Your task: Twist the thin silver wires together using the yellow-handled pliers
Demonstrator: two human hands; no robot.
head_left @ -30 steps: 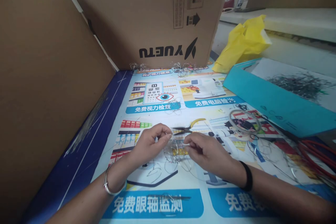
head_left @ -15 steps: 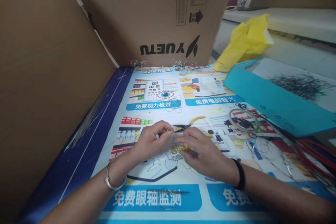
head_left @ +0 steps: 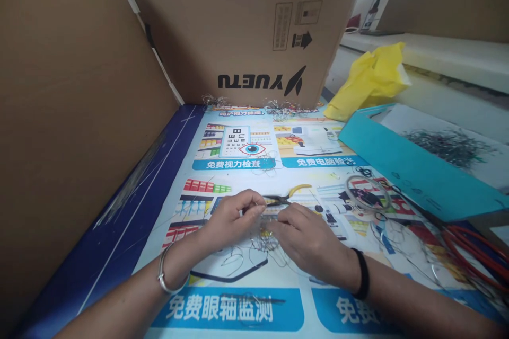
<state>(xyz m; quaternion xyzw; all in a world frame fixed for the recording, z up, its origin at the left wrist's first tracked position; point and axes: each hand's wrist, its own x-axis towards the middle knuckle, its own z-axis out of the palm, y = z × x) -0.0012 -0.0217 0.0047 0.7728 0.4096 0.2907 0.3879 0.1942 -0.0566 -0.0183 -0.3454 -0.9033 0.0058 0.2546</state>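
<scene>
My left hand (head_left: 234, 221) is closed in a pinch, thumb against forefinger, on what looks like a thin wire. Facing it, my right hand (head_left: 312, 243) has its fingers drawn together, seemingly on the same fine wire; its fingertips are partly hidden. Below and between them lies a loose tangle of thin wire (head_left: 260, 242) on the printed sheet. Pliers (head_left: 284, 199) with a yellow handle rest just beyond both hands. Nearer to me, a small bundle of dark wire pieces (head_left: 252, 300) lies on the sheet.
Cardboard panels (head_left: 246, 21) rise at the back and left. On the right are a turquoise box (head_left: 413, 169) with many cut wire pieces, a clear ring-shaped coil (head_left: 368, 192), red-handled scissors or a similar tool (head_left: 473, 254), and a yellow bag (head_left: 368, 82).
The view has tilted up slightly, so the scene sits lower. My right hand's fingers have drawn closer together; my left hand keeps its pinch.
</scene>
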